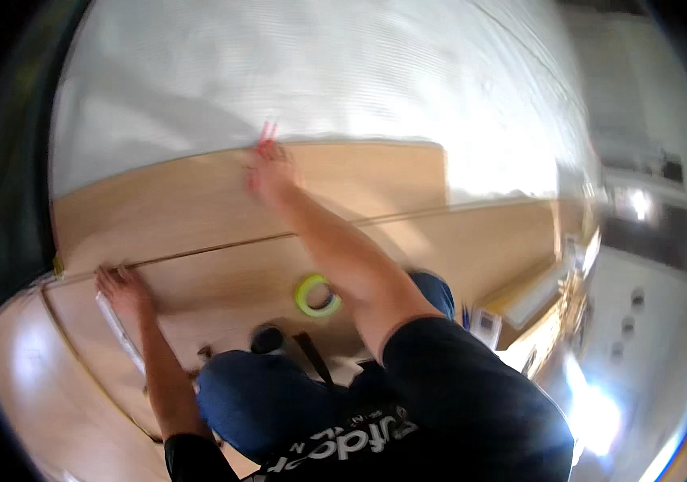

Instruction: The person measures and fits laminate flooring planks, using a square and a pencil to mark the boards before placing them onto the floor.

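Over the wooden planks (368, 173)
I have the left hand (124, 291) at a seam (199, 251), right hand (274, 171) at something red (265, 135); blurred, I can't tell whether either grips.

Right fingers (276, 153) in a blur

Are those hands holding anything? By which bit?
The right hand seems to hold a blurred red thing, tips poking out; the grip's exact place is unclear. The left hand is near a white strip; any hold there is unclear.
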`<action>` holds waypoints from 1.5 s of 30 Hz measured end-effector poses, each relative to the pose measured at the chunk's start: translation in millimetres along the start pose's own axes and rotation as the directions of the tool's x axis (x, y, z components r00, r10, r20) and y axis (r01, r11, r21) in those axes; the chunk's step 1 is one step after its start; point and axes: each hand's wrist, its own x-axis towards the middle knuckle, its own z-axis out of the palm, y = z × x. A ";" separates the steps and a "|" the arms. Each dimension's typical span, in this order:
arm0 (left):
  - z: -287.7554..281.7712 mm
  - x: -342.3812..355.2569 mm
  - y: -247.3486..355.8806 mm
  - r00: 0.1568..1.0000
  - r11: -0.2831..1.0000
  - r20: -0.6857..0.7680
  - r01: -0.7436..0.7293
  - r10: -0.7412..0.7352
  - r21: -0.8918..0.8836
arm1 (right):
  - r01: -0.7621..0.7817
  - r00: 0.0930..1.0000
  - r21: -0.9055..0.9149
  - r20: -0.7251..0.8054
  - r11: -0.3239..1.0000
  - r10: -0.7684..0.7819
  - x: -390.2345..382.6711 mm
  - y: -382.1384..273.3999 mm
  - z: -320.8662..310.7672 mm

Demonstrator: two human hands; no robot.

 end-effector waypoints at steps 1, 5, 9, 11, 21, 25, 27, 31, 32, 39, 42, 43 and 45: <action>-30.8 -4.9 23.3 0.993 0.996 0.076 0.091 -0.091 0.014 | -0.004 1.000 0.004 0.004 1.000 0.004 -4.7 -8.2 0.0; -57.8 16.8 63.5 0.972 0.938 0.192 0.188 -0.134 -0.292 | 0.208 0.950 -0.292 -0.165 0.934 -0.263 -7.3 50.9 11.6; -62.3 47.4 35.7 0.954 0.881 0.176 0.291 -0.241 -0.372 | 0.260 0.960 -0.086 -0.080 0.962 -0.267 -22.1 35.7 -7.7; -59.6 33.4 46.7 0.953 0.923 0.155 0.293 -0.261 -0.251 | 0.288 0.955 -0.104 -0.037 0.952 -0.293 -36.0 46.4 -14.4; -48.0 40.1 44.6 0.935 0.880 0.209 0.343 -0.286 -0.329 | 0.354 0.935 -0.170 0.096 0.920 -0.342 -30.2 51.6 -22.4; -58.5 46.1 43.4 0.917 0.852 0.274 0.377 -0.289 -0.363 | 0.276 0.957 -0.199 0.150 0.940 -0.249 -26.9 36.9 -30.1; -57.5 49.3 40.8 0.920 0.850 0.264 0.374 -0.290 -0.370 | 0.285 0.954 -0.218 0.162 0.933 -0.253 -23.5 35.8 -30.3; -57.5 41.9 38.9 0.907 0.842 0.288 0.399 -0.306 -0.363 | 0.071 0.975 0.127 0.203 0.989 -0.096 -28.3 20.0 -28.0; -57.3 41.1 37.7 0.909 0.841 0.289 0.396 -0.301 -0.368 | 0.058 0.975 0.130 0.207 0.990 -0.085 -29.8 12.3 -28.1; -56.7 45.0 35.0 0.919 0.842 0.276 0.374 -0.280 -0.390 | 0.305 0.947 -0.217 0.176 0.928 -0.270 -24.6 30.1 -26.3; -58.1 44.6 35.9 0.912 0.844 0.298 0.383 -0.281 -0.375 | 0.339 0.934 -0.161 0.174 0.927 -0.311 -20.5 31.3 -24.5; -58.8 45.4 36.5 0.909 0.845 0.305 0.387 -0.283 -0.369 | 0.359 0.933 -0.159 0.101 0.920 -0.346 -22.4 32.7 -21.0; -56.3 44.0 36.7 0.909 0.831 0.301 0.393 -0.287 -0.394 | 0.357 0.934 -0.131 0.057 0.925 -0.352 -21.1 35.4 -17.7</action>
